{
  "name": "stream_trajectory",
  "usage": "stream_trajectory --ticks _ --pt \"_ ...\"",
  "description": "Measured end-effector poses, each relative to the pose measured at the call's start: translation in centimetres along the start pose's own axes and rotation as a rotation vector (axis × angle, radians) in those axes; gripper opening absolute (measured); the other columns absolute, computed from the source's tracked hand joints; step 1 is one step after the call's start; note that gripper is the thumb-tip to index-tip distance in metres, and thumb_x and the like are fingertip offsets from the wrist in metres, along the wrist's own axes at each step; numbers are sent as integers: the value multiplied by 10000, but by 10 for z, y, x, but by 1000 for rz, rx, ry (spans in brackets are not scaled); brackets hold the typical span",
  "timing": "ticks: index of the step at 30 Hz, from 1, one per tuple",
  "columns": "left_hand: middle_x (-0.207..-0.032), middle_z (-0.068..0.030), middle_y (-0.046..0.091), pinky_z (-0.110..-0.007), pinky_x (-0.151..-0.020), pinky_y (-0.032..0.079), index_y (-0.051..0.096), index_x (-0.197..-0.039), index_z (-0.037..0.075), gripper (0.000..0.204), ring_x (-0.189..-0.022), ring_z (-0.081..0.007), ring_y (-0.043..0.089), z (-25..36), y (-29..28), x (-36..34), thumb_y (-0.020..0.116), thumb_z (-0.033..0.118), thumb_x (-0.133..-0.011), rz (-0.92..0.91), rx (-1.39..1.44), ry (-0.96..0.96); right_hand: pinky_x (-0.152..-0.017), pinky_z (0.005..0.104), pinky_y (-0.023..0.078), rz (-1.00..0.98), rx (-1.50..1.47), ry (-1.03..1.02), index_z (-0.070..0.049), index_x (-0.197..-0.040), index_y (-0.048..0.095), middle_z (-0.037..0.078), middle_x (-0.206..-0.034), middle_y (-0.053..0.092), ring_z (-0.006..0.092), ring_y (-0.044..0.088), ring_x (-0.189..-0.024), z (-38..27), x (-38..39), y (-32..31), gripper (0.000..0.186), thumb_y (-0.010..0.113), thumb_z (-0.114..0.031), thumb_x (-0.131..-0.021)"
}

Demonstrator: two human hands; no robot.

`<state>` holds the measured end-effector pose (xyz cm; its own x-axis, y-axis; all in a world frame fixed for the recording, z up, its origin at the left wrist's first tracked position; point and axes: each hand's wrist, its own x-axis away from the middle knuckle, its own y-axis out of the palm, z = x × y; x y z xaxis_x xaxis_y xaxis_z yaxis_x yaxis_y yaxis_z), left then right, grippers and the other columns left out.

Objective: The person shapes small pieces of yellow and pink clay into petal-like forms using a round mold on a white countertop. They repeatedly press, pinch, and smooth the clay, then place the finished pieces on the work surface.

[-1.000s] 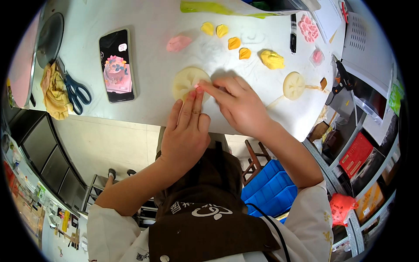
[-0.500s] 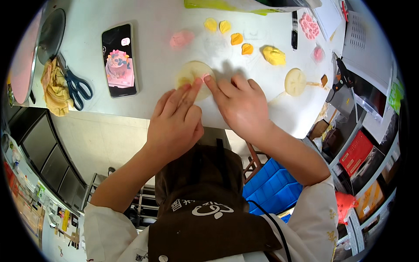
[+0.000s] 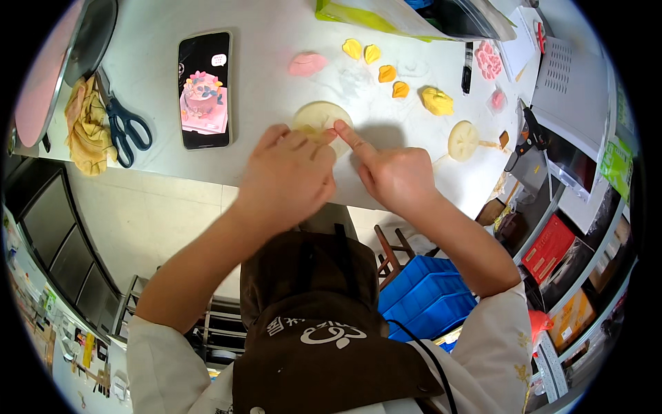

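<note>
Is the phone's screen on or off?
On: the phone, lying flat on the table, shows a lit picture of a decorated pink cake.

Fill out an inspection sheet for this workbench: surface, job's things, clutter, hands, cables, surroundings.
Surface: white worktable, lightly dusted and smudged near the middle.
Job's things: pale round dough disc, partly under the fingers; pink dough lump; yellow and orange petal pieces; yellow dough lump; second scored pale disc.
Clutter: phone showing a cake picture, dark-handled scissors, yellow cloth, black marker, pink moulded flower.
Hands: left hand and right hand both press on the disc, bare.
Cables: black cord over the apron.
Surroundings: blue crates below; shelves at right.
</note>
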<state>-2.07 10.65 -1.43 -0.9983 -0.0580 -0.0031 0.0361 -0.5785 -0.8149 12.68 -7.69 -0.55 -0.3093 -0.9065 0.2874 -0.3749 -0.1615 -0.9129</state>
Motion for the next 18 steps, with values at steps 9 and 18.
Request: stream_trajectory --ticks 9,18 --pt "-1236 -110 708 -454 -914 568 708 -1296 64 390 -1059 -356 693 -39 -7 -70 813 155 -932 304 -12 -236 -608 431 545 129 -572 153 -148 -1399 711 142 -761 704 333 687 -657 10 -20 -18 373 647 -158 -1032" --pt "-1176 -115 710 -430 -844 577 749 -1160 23 302 -1009 -341 694 -24 -14 -45 853 67 -880 233 303 -36 -709 517 527 110 -623 128 -39 -1049 668 182 -849 708 420 689 -815 5 -55 -36 302 643 -337 -1087"
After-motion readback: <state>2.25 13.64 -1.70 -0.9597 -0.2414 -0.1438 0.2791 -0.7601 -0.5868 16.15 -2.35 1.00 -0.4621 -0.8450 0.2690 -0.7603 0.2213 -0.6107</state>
